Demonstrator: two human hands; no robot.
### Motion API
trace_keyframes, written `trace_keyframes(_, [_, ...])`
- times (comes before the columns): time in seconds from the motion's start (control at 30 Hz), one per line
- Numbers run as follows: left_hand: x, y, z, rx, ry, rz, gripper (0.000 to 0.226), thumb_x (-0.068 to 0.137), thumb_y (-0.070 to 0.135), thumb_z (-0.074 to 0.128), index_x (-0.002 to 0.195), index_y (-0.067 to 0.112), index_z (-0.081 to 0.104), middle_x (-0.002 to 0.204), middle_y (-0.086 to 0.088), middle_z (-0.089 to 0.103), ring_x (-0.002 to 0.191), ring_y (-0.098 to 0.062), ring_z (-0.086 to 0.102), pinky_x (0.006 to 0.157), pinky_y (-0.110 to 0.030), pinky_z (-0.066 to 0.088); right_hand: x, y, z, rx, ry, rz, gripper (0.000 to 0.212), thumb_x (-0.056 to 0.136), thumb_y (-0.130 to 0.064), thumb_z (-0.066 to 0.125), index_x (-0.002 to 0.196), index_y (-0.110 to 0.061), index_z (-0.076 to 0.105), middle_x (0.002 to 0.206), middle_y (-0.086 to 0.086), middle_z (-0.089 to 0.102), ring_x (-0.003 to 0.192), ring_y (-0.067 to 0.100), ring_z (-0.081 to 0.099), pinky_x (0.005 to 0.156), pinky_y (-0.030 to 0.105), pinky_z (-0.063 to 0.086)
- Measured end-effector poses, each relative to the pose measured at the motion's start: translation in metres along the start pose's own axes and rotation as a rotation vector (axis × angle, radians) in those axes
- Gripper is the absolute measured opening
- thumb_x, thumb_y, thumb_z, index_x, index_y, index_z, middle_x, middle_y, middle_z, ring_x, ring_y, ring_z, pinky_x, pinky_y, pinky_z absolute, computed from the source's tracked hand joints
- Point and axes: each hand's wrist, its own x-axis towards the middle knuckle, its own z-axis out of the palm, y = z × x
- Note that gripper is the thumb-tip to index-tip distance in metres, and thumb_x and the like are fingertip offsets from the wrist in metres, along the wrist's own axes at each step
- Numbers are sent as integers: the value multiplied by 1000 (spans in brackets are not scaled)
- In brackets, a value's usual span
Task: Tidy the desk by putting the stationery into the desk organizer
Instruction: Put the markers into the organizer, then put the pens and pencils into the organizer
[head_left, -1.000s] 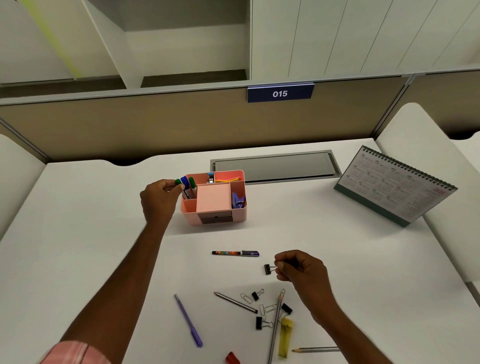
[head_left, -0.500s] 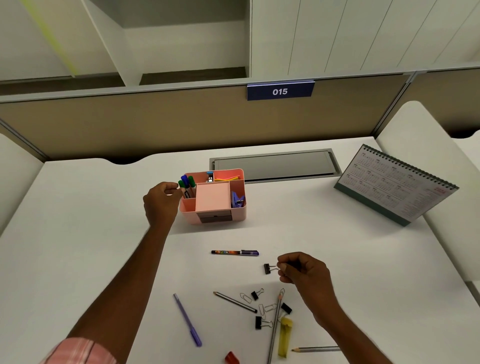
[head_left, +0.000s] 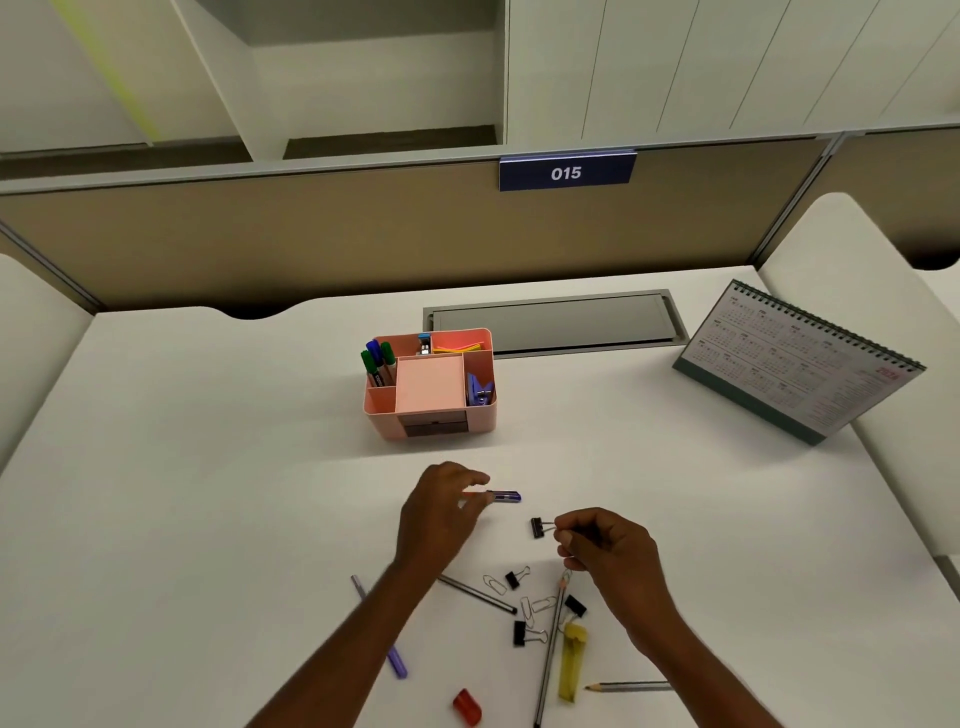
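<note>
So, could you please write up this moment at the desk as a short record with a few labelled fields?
organizer: pink desk organizer at the back centre of the white desk, holding green and blue markers
left hand: left hand reaching onto the purple-capped pen
right hand: right hand pinching the wire handle of a black binder clip
still loose: paper clips, more binder clips, pencils, a purple pen, a yellow item, a red item
other: desk calendar at the right
</note>
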Motion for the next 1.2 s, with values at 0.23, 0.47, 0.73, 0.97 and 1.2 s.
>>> trace_keyframes(0.23, [2, -4, 16, 192, -65, 63, 32, 92, 33, 74, 124, 25, 74, 117, 8, 68, 112, -13, 57, 92, -28, 48, -2, 4, -3, -15, -3, -8, 19, 92, -2, 71, 94, -18, 80, 86, 6, 78, 82, 28, 75, 78, 39, 64])
trace_keyframes(0.47, [5, -6, 24, 289, -90, 131, 21, 92, 29, 73, 112, 23, 78, 105, 4, 70, 101, -19, 62, 85, -33, 50, -4, 10, -3, -16, -8, -9, 19, 91, -1, 72, 92, -18, 80, 84, 6, 78, 83, 32, 74, 76, 39, 64])
trace_keyframes(0.73, [-4, 4, 21, 275, 3, 175, 15, 95, 17, 68, 104, 25, 76, 100, 7, 70, 95, -18, 62, 79, -33, 49, 4, -3, 0, -134, 20, -105, 18, 91, -8, 75, 96, -25, 78, 90, -3, 77, 79, 19, 74, 74, 34, 64])
trace_keyframes(0.97, [-9, 37, 12, -135, 59, 150, 14, 98, 15, 68, 103, 24, 76, 100, 10, 71, 96, -8, 62, 85, -33, 54, 22, -32, 19, -228, 2, -316, 29, 89, -16, 80, 113, -30, 73, 106, -12, 73, 91, 13, 73, 72, 30, 64])
trace_keyframes(1.2, [-8, 51, -5, -299, 246, 57, 24, 96, 20, 74, 120, 21, 74, 116, 12, 72, 108, -5, 66, 93, -20, 55, 42, -76, 30, -293, 64, -561, 20, 90, -10, 77, 109, -15, 77, 97, -6, 76, 81, 11, 74, 76, 30, 63])
